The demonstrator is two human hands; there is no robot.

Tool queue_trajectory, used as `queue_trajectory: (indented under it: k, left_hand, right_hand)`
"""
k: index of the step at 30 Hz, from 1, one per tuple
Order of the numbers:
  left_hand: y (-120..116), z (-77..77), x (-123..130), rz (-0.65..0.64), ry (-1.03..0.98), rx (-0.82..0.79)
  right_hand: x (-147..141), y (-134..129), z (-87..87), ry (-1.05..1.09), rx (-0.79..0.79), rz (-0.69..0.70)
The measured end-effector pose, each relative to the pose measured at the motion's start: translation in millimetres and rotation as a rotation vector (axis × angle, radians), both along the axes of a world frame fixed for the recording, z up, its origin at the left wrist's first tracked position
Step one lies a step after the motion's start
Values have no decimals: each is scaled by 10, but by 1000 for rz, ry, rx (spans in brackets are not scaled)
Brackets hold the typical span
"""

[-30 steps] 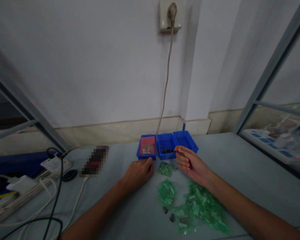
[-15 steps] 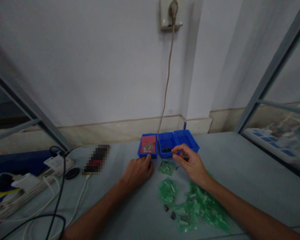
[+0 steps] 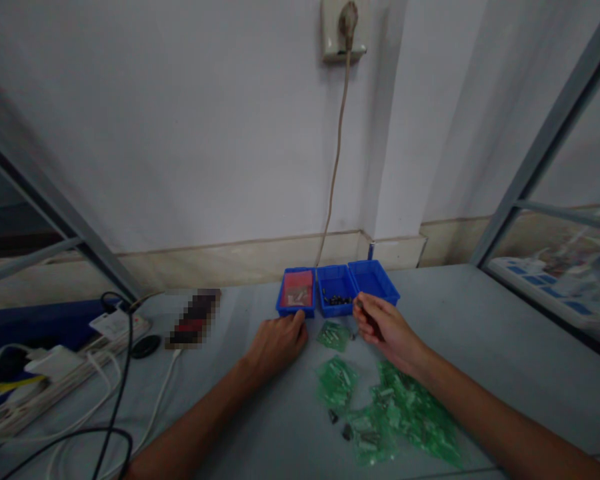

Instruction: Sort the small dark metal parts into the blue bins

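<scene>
My left hand (image 3: 276,341) rests on the table, fingers loosely bent. One fingertip reaches the front rim of a blue bin (image 3: 295,312) with a red bag (image 3: 299,278) of small metal parts. My right hand (image 3: 383,328) is closed in a pinch on a small dark part (image 3: 359,303), just before the middle blue bin (image 3: 334,275). Inside that bin lie several small dark parts (image 3: 339,300). A third blue bin (image 3: 373,280) stands to its right. Near my right hand lie a small green bag (image 3: 334,336) of metal pins and a tiny metal piece (image 3: 353,337).
More green bags (image 3: 337,382) and a large green plastic heap (image 3: 415,420) lie nearer me, beside two small dark pieces (image 3: 347,432). At left are a blurred-out phone (image 3: 195,320), a black round cap (image 3: 146,346), cables and a power strip (image 3: 65,380). A wall stands behind.
My right hand has drawn back slightly from over the middle bin and turned, fingers curled closer around the small part. My left hand stays in place.
</scene>
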State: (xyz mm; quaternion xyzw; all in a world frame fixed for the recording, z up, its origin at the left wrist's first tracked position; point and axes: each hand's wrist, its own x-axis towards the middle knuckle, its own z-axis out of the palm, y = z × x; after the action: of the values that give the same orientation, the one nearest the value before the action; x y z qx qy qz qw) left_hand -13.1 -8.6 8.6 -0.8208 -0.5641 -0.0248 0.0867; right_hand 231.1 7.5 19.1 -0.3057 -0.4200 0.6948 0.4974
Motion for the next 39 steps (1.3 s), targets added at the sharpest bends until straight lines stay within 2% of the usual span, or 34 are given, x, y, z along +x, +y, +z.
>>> queue_trajectory:
  k: [4,6,9,12,20,25,28,31,35,39]
  left_hand:
    - [-1,0,7,-1,-9,-11]
    - [0,-8,5,-2,-16,-10]
    - [-1,-18,1,-5,-19,-19]
    - [-5,-14,4,-7,-16,-27]
    - [-13,4,16,-12,-35,-51]
    - [-15,3,13,-22,-61,-62]
    - [-16,16,19,-29,-60,-66]
    - [-16,19,21,-33,-56,-62]
    - [-15,4,11,-33,-64,-52]
    - [-13,-2,4,-44,-71,-52]
  right_hand:
    - [23,45,-33,144,-105,153]
    - [30,60,-43,200,-136,183]
    - [27,53,-37,229,-131,163]
    - [13,19,-9,163,-84,72]
    - [-17,-25,-6,-253,305,-179]
    - [-14,-28,-75,-528,515,-347]
    - [-7,-24,-81,-611,596,-415]
    - [-2,-11,-63,-547,517,-355]
    - [-9,-4,-24,-351,333,-199]
    - [-23,-20,24,-187,209,-124]
